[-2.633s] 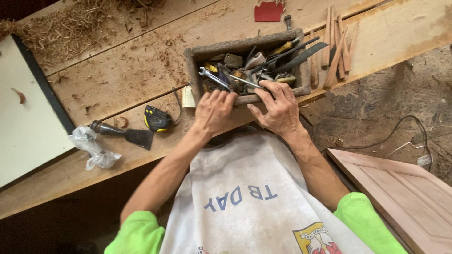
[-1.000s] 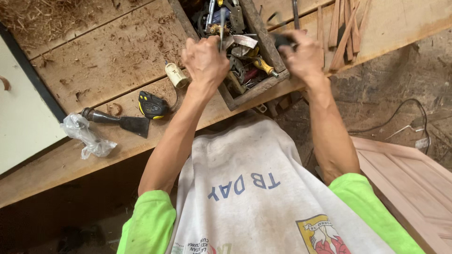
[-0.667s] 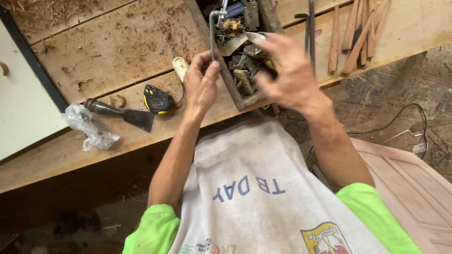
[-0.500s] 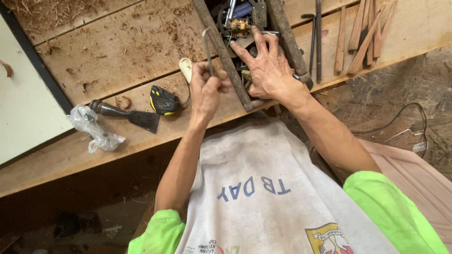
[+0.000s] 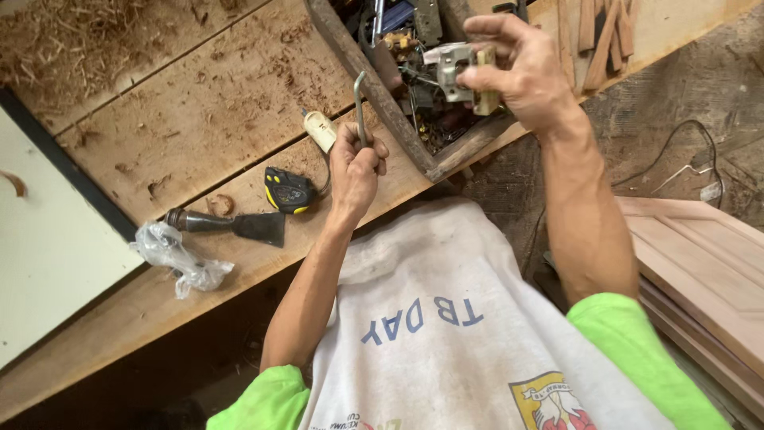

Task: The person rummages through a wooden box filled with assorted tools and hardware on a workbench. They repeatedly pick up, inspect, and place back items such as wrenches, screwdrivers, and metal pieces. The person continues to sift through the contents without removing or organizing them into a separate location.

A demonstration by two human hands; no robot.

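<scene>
Metal hex key (image 5: 360, 107), fisted upright in the left hand (image 5: 355, 167), could snag the wooden toolbox (image 5: 374, 87) at two o'clock while the right hand (image 5: 521, 72) pinches a pale fitting (image 5: 461, 72).

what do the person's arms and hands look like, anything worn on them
Both arms are bare from the hands up past the elbows, ending in short bright lime-green sleeves at the upper arms. The left hand and right hand wear no gloves, and no watch, ring or wristband shows. The forearms look lean and sinewy.
</scene>
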